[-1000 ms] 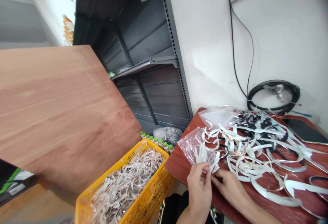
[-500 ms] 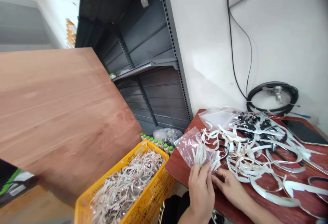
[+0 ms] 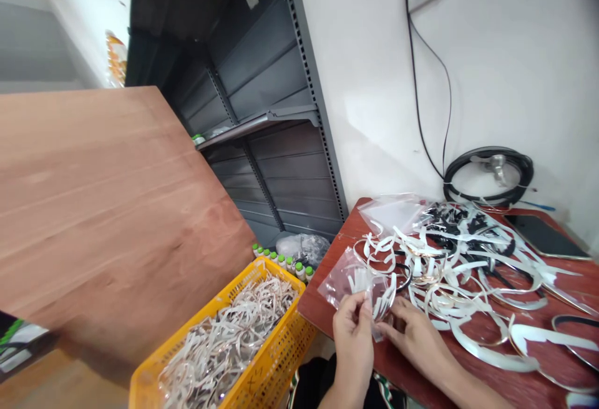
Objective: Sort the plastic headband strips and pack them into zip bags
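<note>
My left hand (image 3: 353, 334) and my right hand (image 3: 412, 334) meet low on a clear plastic bag (image 3: 355, 281), pinching its lower edge from either side. White curved strips (image 3: 384, 300) stick out of the bag and show through it. Right beyond my right hand, a loose heap of white and metallic curved strips (image 3: 458, 271) covers a red wooden tabletop (image 3: 327, 312). To my left, a yellow plastic basket (image 3: 224, 334) is packed with thin pale strips.
A large wooden board (image 3: 103, 197) leans at the left, over grey metal shelving (image 3: 276, 165). Green-capped small bottles (image 3: 285, 263) stand behind the basket. A phone (image 3: 545, 237), a black cable coil (image 3: 489, 175) and another clear bag (image 3: 393, 212) lie on the tabletop.
The bag has dropped slightly between my hands, and more of the strips sit inside it. The whole scene has drifted left in view as my head moved.
</note>
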### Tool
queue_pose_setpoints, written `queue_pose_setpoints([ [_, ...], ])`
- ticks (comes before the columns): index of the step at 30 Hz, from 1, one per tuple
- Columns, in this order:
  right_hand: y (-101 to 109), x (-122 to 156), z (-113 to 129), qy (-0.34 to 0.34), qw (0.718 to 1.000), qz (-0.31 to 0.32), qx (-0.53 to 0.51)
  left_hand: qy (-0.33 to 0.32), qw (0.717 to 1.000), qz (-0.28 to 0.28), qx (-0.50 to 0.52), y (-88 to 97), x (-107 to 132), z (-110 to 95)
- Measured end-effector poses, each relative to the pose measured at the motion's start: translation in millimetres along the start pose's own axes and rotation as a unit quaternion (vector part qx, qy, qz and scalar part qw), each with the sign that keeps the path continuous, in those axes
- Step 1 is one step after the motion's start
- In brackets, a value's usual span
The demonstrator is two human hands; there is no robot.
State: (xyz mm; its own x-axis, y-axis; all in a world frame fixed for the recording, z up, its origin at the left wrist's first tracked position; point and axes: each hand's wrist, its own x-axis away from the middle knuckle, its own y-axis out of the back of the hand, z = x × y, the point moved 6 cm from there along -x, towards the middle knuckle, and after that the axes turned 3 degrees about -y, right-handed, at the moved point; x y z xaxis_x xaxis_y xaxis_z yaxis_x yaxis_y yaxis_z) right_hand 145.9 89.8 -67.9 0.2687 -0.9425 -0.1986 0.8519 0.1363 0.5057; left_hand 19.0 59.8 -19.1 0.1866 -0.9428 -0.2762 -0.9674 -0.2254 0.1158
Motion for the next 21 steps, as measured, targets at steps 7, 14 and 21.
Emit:
queue_pose_setpoints([
  [7, -5, 5, 13, 0.049, 0.998, 0.010, -0.038, 0.026, 1.000, -0.003, 0.007, 0.7, 1, 14],
  [14, 4, 6, 23, 0.062, 0.995, 0.040, -0.073, 0.044, 0.997, -0.043, 0.050, 7.8, 1, 19],
  [21, 9, 3, 12, 0.036, 0.989, 0.027, -0.138, 0.070, 0.991, -0.041, 0.107, 3.6, 2, 16],
])
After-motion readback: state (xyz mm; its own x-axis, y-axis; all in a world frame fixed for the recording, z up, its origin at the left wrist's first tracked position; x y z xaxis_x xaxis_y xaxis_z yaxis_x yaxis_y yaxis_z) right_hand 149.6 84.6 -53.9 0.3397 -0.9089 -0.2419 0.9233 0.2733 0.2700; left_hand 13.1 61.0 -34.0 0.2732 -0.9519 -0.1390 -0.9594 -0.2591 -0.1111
